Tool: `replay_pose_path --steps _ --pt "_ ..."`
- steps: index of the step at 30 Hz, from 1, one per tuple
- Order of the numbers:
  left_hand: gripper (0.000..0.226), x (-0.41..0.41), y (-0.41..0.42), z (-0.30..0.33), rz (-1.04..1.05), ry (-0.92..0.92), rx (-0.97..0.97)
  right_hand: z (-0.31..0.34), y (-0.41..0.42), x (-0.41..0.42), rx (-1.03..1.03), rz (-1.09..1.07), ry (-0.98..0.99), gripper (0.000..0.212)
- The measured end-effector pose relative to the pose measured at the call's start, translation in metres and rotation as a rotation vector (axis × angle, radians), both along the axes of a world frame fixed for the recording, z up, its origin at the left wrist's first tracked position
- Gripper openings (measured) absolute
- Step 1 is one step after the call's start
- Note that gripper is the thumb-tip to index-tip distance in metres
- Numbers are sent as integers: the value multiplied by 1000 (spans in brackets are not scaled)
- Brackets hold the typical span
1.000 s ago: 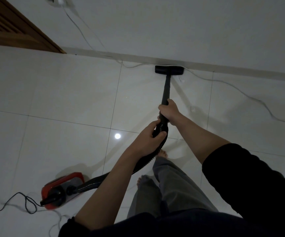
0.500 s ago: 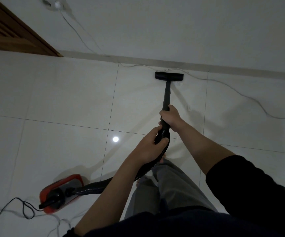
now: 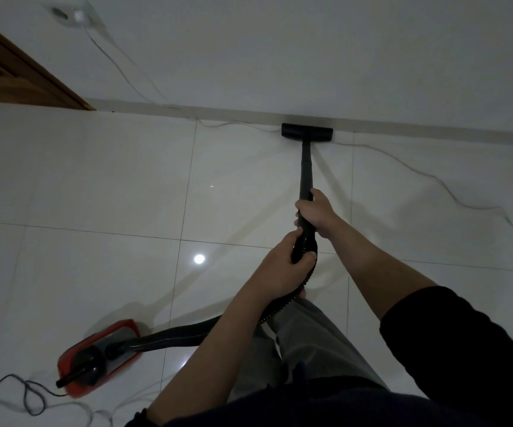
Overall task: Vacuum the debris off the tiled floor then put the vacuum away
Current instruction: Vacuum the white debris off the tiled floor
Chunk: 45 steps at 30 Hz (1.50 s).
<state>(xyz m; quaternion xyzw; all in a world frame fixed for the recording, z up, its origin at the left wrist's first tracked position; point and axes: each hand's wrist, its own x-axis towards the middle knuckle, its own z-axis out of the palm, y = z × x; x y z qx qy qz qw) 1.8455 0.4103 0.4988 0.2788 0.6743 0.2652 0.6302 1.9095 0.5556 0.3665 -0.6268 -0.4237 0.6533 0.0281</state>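
Note:
A black vacuum wand (image 3: 306,171) runs from my hands to its flat floor head (image 3: 307,131), which lies against the skirting at the foot of the white wall. My right hand (image 3: 316,212) grips the wand's lower end. Just behind it, my left hand (image 3: 279,271) holds the ribbed black hose (image 3: 175,334) where it joins the wand. The hose curves back left to the red and grey vacuum body (image 3: 98,355) on the glossy white tiled floor (image 3: 110,180). No debris is plain in this dim light.
A thin white cable (image 3: 434,177) trails along the wall and across the floor to the right, coming down from a wall socket (image 3: 73,15). The vacuum's black power cord (image 3: 27,392) loops at bottom left. A wooden door (image 3: 8,75) stands top left. My legs (image 3: 307,343) are below.
The floor head was pulled back from the wall half a second ago and has now been pushed forward against the skirting again. Both hands keep their hold.

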Motion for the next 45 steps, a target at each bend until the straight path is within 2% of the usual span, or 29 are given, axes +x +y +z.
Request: replay_pose_path --steps 5,9,14,20,30,34,39,42,45 --pt "50 13 9 -5 -2 -24 -16 -7 6 14 -24 -4 -14 63" --pt "48 23 6 -6 9 -36 -26 -6 2 23 -26 11 -1 42" --pt "46 38 -10 -1 23 -50 -28 -5 -13 38 -20 2 -11 52" --pt "47 64 -44 6 34 -19 5 4 -42 60 -7 18 5 38" --pt "48 119 -115 7 35 79 3 1 -113 108 -39 66 11 40" --pt "46 133 -134 8 57 40 -17 -6 -136 123 -55 66 3 55" --pt "45 142 -146 5 27 76 -27 -9 -152 131 -64 42 14 54" --pt "45 142 -146 4 33 78 -30 -5 -152 131 -70 27 28 42" --pt "47 140 -143 6 39 52 -31 0 -149 130 -70 19 39 47"
